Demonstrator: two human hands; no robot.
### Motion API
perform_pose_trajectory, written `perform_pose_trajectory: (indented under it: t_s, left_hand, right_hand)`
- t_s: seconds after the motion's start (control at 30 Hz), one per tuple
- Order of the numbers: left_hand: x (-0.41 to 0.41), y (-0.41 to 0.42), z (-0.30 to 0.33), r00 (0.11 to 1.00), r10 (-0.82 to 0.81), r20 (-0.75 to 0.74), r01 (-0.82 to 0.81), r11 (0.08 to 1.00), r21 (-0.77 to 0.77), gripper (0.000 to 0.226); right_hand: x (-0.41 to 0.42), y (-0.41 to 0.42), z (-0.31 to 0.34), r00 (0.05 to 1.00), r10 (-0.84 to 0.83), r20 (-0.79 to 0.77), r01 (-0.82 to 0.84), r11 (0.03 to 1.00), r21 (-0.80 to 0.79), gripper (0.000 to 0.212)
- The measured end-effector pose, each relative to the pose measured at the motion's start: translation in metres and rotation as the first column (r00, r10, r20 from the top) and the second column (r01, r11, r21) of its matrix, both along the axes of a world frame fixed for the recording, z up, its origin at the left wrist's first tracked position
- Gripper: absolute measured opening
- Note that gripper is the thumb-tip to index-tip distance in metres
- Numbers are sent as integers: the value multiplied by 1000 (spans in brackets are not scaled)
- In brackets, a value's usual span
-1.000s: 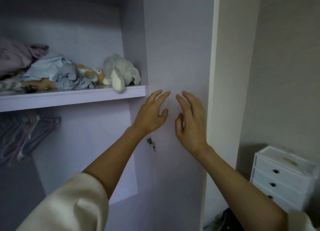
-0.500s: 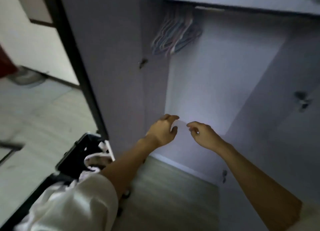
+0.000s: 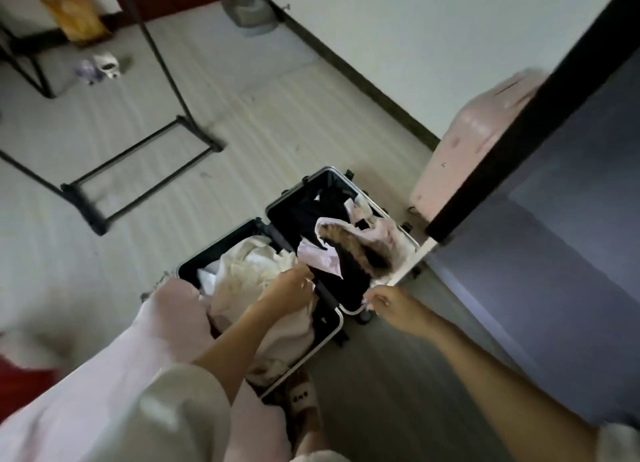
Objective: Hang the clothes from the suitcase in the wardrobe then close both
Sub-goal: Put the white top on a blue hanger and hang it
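An open suitcase (image 3: 341, 318) is seen on the floor (image 3: 214, 132), heaped with clothes (image 3: 256, 274), over which the left hand (image 3: 289, 290) is held, nearer and loosely curled, while the right hand (image 3: 384, 302), also empty, is kept by the near rim.

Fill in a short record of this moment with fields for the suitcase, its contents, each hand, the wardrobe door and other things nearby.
suitcase: black suitcase, lying open on the floor
contents: white clothes in the near half; dark clothes and a fur-trimmed garment in the far half
left hand: left hand over the white clothes, fingers loosely curled; grip unclear
right hand: right hand at the suitcase's near corner; grip unclear
wardrobe door: door open, above the suitcase
nearby: pink suitcase upright by the wall; black rack
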State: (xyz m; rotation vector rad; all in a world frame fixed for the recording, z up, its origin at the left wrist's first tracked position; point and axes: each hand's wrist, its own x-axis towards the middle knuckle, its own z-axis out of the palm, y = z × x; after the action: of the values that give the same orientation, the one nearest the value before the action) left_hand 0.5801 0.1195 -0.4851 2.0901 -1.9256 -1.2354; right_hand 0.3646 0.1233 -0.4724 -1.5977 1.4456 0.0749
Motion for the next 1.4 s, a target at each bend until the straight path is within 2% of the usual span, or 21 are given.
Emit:
perform_pose_trajectory:
  t_s: [0.13,0.27,0.3,0.53,0.63,0.7,0.77,0.83,0.97,1.07,1.17,1.27,1.4]
  left_hand:
    - [59,-27,-60,995,88,52,-92,992,83,37]
    - [98,-54,-152,983,142,119,-160,975,152,40]
    - [99,-56,-157,980,156,126,-175,971,161,41]
    - [98,-107,-357,961,256,106,-275,932,235,62]
    - [90,-131,-419,968,216,125,-242,934,261,76]
    - [87,-141,-450,964,212,160,-250,928,275,70]
    - [83,-142,-467,958,241,156,-275,927,254,43]
    - [80,-138,-461,954,294,51,-298,931,212,24]
    - [88,-130,-410,921,363,-143,-333,922,198,14]
    - [105,-122,-352,913,361,-189,-315,919,236,18]
    - [116,-112,-285,929,300,-218,-244,937,250,30]
    - [120,-103,-216,932,241,-270,-183,957,224,26]
    - [117,-94,-114,933,198,-300,-157,975,155,26]
  right_hand:
    - [58,-43,-57,1000,7,-10,-7,999,38,33]
    - [101,-82,-144,999,49,14,-50,994,99,35]
    - [103,-85,-150,999,40,7,-40,995,95,35]
    - [126,-133,-337,998,-50,42,45,993,110,30]
    - [122,-145,-393,995,-95,39,90,989,116,28]
    - [117,-150,-421,992,-116,41,110,985,133,28]
    - [113,-153,-439,992,-119,33,113,983,146,29]
    - [111,-153,-440,992,-121,18,117,983,141,31]
    - [119,-152,-400,993,-117,22,114,986,122,35]
    - [132,-148,-343,989,-95,110,80,987,137,48]
    - [148,-142,-282,971,-71,227,18,973,230,66]
    - [164,-135,-219,946,-114,305,24,959,284,76]
    - [167,-121,-123,920,-209,332,146,968,205,39]
